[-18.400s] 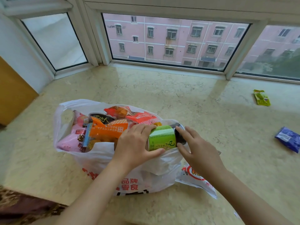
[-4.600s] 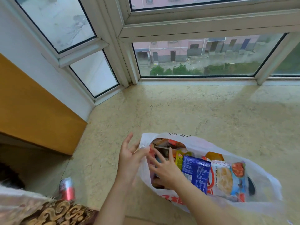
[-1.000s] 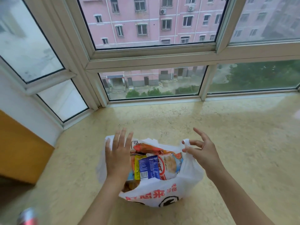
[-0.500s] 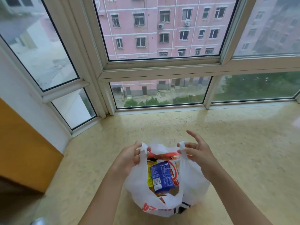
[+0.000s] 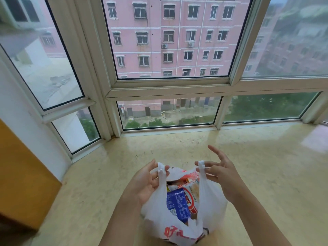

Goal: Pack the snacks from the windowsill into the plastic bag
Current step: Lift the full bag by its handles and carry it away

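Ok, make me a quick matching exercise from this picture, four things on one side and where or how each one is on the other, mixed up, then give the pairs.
Things
1. left hand
2. right hand
3. blue packet
4. plastic bag

States
A. stands on the windowsill, mouth open
B. pinches the bag's right handle
C. sits inside the bag, label showing
D. pinches the bag's left handle

Pairs: 1-D, 2-B, 3-C, 4-A

Two bare forearms and hands [image 5: 184, 180], no sleeves, rings or watch
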`<act>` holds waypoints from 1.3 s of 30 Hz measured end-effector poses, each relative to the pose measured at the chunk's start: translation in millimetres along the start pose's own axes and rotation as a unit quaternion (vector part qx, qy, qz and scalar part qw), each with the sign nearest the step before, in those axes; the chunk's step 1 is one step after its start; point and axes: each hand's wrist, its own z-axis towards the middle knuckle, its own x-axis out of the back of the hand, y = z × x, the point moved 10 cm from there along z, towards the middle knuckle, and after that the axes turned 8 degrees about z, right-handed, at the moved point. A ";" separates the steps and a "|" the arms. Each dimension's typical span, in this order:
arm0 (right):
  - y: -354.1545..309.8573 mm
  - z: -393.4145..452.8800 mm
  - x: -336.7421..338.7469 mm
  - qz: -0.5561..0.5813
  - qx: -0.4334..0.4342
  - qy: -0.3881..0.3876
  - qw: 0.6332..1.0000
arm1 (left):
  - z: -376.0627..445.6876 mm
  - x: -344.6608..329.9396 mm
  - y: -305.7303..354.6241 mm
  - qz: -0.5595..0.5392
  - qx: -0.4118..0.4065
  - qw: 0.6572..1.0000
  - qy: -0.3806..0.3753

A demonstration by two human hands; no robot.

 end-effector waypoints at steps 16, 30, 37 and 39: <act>-31.0 -31.1 8.6 0.048 0.009 -0.094 0.994 | -76.4 -2.0 -1.5 -0.063 -0.062 0.994 0.068; -35.1 -104.2 -5.6 0.025 -0.058 -0.338 0.939 | -210.0 -30.3 -74.8 -0.201 -0.161 0.938 0.231; -26.9 -153.6 -17.3 0.006 -0.074 -0.407 0.910 | -274.7 -28.2 -131.9 -0.261 -0.185 0.892 0.319; -21.4 -167.2 -22.2 0.003 -0.083 -0.426 0.901 | -291.3 -28.2 -148.2 -0.269 -0.192 0.881 0.340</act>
